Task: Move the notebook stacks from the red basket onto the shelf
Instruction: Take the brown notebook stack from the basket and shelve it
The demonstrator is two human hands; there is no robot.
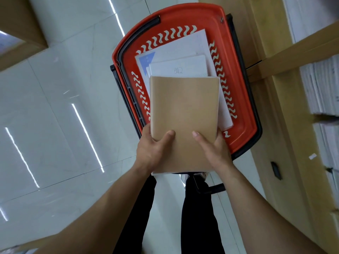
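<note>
Clasping the notebook stack point(183, 107) are left hand point(152, 151), right hand point(214, 153), fingers point(146, 128) curled.

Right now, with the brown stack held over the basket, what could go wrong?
1. The left hand and right hand hold the brown stack only at its near end. The far end looks unsupported, so it may sag, fan out and slide from the grip.
2. The shelf on the right already carries white paper piles. Swinging the stack over could catch the shelf edge or knock those piles.
</note>
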